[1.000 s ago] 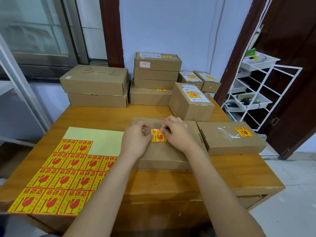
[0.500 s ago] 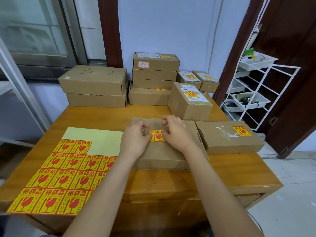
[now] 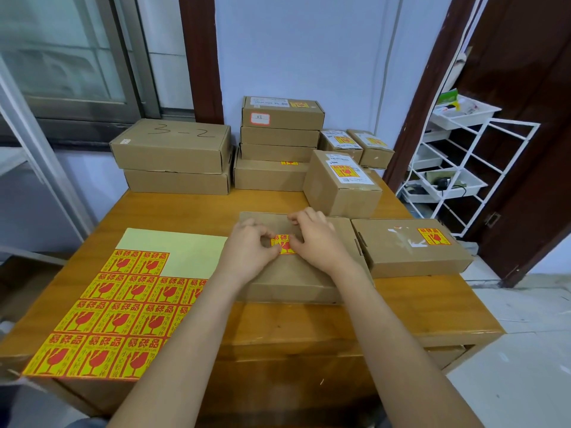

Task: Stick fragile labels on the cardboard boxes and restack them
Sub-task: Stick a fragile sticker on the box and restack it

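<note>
A flat cardboard box lies in the middle of the wooden table. A yellow-and-red fragile label lies on its top. My left hand pinches the label's left edge between thumb and forefinger. My right hand covers the label's right edge, thumb against it and fingers resting on the box lid. A sheet of several more fragile labels lies at the left front of the table.
To the right lies a flat box with a label on it; behind it stands a labelled cube box. At the back are a stack of several boxes, two large boxes and two small labelled ones. A white wire rack stands right of the table.
Both hands stay at the label on the middle box with only small finger shifts. The label now lies flatter on the lid.
</note>
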Available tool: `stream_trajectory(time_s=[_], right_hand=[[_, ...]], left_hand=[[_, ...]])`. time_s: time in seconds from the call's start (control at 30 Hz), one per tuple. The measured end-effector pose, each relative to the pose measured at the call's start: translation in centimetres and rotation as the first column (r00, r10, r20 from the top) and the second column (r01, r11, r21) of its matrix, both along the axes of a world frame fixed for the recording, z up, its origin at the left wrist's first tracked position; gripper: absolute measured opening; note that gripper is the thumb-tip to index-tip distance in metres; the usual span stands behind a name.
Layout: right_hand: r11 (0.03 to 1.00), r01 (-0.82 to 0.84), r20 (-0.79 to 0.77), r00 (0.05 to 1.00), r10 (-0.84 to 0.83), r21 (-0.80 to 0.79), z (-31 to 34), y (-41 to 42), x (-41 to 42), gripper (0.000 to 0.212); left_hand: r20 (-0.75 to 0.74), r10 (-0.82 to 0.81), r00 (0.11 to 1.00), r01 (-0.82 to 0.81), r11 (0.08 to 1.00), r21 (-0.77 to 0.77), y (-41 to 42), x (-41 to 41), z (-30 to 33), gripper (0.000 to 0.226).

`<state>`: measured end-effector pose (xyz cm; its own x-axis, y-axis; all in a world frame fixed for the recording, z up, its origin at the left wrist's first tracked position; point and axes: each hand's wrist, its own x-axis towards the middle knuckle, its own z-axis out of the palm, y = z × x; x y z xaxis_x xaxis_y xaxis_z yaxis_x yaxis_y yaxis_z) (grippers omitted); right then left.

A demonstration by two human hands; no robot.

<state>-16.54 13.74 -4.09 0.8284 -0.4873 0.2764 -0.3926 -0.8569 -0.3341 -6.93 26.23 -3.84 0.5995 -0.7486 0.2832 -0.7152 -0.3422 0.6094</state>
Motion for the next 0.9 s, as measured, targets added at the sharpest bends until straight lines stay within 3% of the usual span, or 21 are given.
stream_trajectory(time_s=[0.2,0.37,0.5,0.7,0.9], right_hand=[[0.992,-0.087,-0.093,0.991,0.095,0.093,0.5,0.2,-1.2,0.051],[0.979,-0.068,-0.028,0.997,0.075,0.194,0.5,0.2,-1.7,0.064],[0.981,-0.008,-0.007,1.000,0.010,0.192,0.4,0.4,-1.1,0.060],[0.978,-0.062,-0.005,0.998,0.064,0.197,0.2,0.2,-1.3,0.044],[0.973,0.034,0.035,0.998,-0.043,0.226,0.3,0.1,-0.3,0.036]], left_hand=[[-0.037,-0.092,0.995,0.094,0.994,0.049,0.5,0.5,0.2,0.036],[-0.034,-0.091,0.995,0.092,0.995,0.035,0.7,0.3,0.3,0.032],[-0.032,-0.064,0.997,0.064,0.998,0.008,0.7,0.1,0.3,0.028],[0.033,-0.033,0.999,0.033,0.999,-0.012,0.5,-0.1,0.0,0.022],[0.067,-0.029,0.997,0.029,1.000,0.001,0.5,-0.2,-0.2,0.034]])
